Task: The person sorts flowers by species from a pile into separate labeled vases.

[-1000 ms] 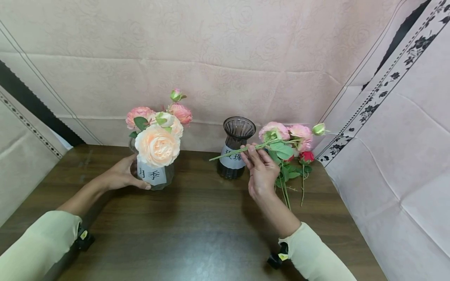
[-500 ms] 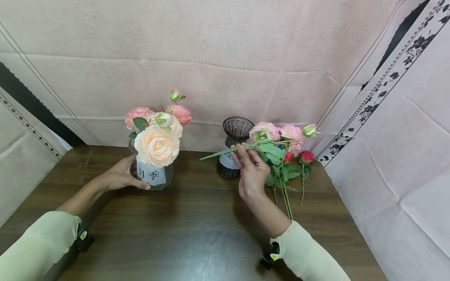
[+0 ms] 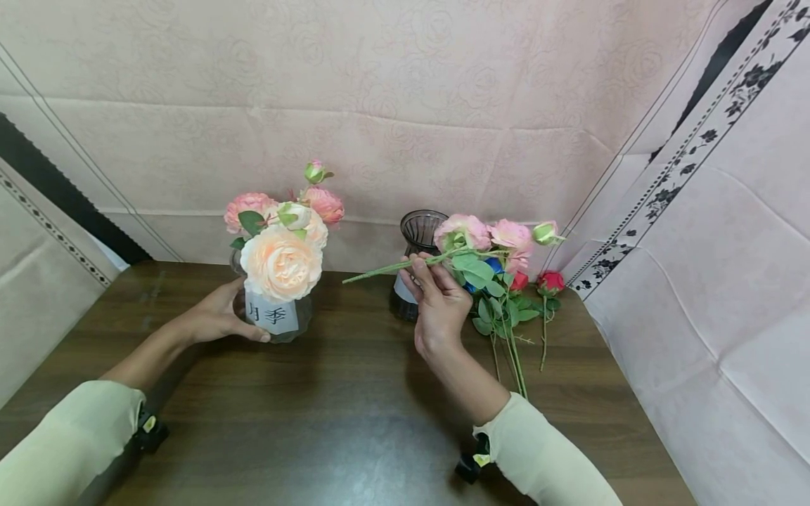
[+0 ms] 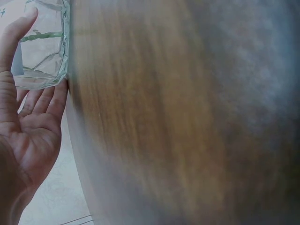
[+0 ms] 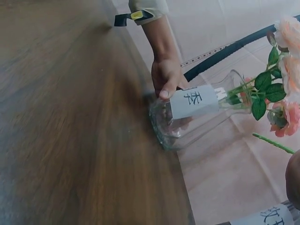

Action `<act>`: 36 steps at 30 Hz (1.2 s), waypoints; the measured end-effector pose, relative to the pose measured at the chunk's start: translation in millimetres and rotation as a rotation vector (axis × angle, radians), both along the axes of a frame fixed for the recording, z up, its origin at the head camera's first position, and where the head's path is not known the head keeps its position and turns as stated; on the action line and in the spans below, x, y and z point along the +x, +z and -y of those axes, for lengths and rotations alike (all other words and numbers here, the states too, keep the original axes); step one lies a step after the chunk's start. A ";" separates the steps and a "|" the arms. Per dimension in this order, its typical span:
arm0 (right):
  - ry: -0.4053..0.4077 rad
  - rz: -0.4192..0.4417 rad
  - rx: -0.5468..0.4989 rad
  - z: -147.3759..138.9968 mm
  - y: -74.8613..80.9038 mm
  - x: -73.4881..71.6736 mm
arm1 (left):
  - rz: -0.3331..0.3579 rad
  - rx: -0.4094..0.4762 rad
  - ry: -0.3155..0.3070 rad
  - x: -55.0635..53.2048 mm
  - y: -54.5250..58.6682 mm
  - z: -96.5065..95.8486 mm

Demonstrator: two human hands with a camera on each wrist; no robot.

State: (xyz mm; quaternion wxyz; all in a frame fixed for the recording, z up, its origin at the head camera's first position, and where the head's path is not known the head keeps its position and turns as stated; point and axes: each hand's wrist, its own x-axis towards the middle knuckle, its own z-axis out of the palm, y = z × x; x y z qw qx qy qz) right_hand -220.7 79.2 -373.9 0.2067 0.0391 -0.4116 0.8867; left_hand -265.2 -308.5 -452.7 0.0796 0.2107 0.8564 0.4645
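Observation:
My left hand (image 3: 218, 313) grips the lower part of a clear glass vase (image 3: 304, 318), thumb at the front and fingers round the side. The vase bears a white paper label (image 5: 194, 101) with dark characters. A large peach flower (image 3: 281, 263), coral-pink blooms (image 3: 324, 204) and a bud stand in it. With thumb and fingertips, my right hand (image 3: 443, 313) pinches the green stem (image 3: 373, 272) of a spray of pink flowers (image 3: 465, 232). The spray lies nearly level in the air, its stem end pointing left towards the glass vase and its blooms to the right.
A dark ribbed vase (image 3: 422, 228) with a white label stands behind my right hand, partly covered by hand and spray. To the right on the wooden table (image 3: 329, 429) lie a red rose (image 3: 550, 282), blue blooms (image 3: 495, 266) and other stems. Patterned cloth (image 3: 405, 154) hangs behind.
My right hand has moved left with the pink spray, which now covers part of the dark vase and uncovers blue blooms behind. The left hand stays on the glass vase.

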 end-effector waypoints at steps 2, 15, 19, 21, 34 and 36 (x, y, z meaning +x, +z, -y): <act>0.004 -0.009 0.003 2.8 1.6 -0.2 | -0.001 0.001 0.000 0.0 0.1 -0.3; 0.061 -0.050 -0.012 30.9 15.1 1.2 | -0.001 -0.013 0.009 0.1 0.2 -0.1; 0.067 -0.059 -0.012 39.7 19.1 1.3 | 0.000 -0.016 0.009 0.4 1.0 -0.3; 0.070 -0.060 -0.013 43.7 21.0 1.2 | 0.003 -0.021 0.011 0.3 1.4 -0.7; 0.108 -0.089 -0.031 69.8 27.3 2.0 | 0.007 -0.014 0.002 3.0 4.1 -1.8; 0.113 -0.096 -0.030 73.8 26.7 1.5 | 0.005 -0.008 0.002 2.8 3.8 -1.6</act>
